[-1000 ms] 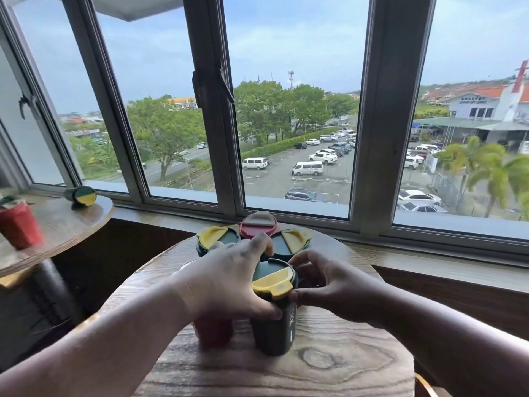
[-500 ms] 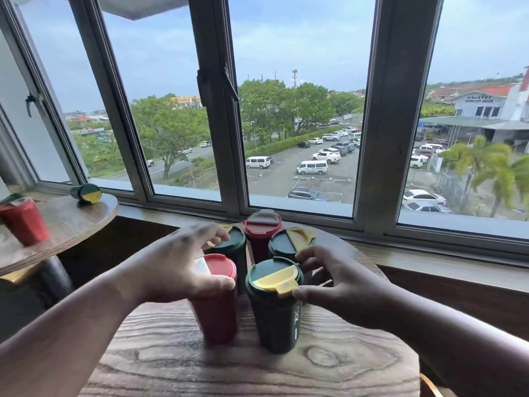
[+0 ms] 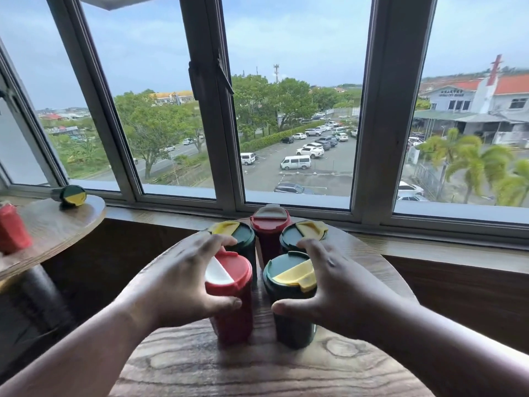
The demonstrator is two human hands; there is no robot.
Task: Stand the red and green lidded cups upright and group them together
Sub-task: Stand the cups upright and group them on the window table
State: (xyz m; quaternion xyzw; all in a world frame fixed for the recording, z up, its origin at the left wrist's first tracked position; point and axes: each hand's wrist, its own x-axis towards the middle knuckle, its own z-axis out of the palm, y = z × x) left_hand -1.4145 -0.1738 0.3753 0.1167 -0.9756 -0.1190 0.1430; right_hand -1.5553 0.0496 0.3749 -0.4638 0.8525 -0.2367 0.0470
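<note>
Cups, five of them, now stand upright low in the middle of the frame on the round tabletop (image 3: 257,371), the left hand (image 3: 177,279) having shifted to grip the red cup (image 3: 232,299) while the right hand (image 3: 340,285) grips the green cup (image 3: 292,308), nudging the pair together.

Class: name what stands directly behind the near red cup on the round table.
Behind the near red cup, which the left hand holds, stands a green cup with a yellow-flapped lid. Only its lid and upper wall show; the hand and red cup cover the rest.
</note>
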